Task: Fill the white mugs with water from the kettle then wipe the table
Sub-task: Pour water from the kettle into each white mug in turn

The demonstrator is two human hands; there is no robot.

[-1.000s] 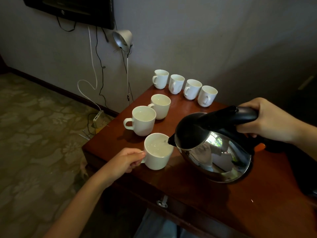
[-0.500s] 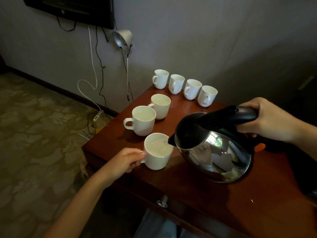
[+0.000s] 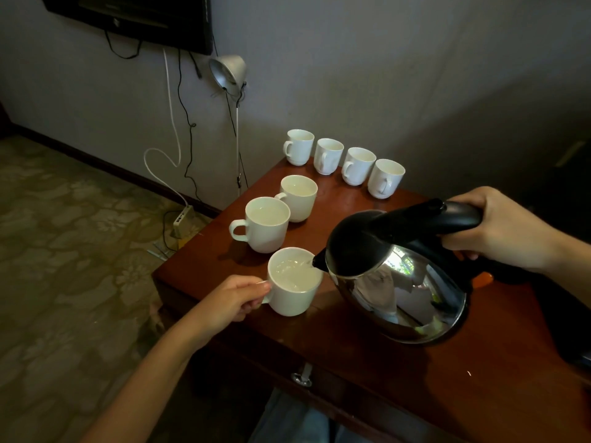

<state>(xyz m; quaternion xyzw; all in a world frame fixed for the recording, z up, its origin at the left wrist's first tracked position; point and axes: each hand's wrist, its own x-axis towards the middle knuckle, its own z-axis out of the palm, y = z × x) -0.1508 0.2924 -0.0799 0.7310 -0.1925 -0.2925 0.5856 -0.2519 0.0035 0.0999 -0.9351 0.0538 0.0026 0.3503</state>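
Over the tabletop (image 3: 415, 378), the right grip (image 3: 502, 231) clasps the tilted kettle (image 3: 399, 282); the left grip (image 3: 230, 298) holds the nearest mug (image 3: 292, 298).

On the table (image 3: 415, 394) we had seven mugs. The row of four (image 3: 327, 158) stood along the far edge, by the wall. Before it, toward the left edge, the far mug (image 3: 297, 199) stood just behind the middle mug (image 3: 265, 228). The nearest mug (image 3: 292, 292) stood before both, its handle in our left hand (image 3: 230, 298). Just right of it we held the kettle (image 3: 393, 282) tilted, spout over its rim, our right hand (image 3: 502, 228) on the handle. A lamp (image 3: 228, 71) hung on the wall behind the table's left corner.
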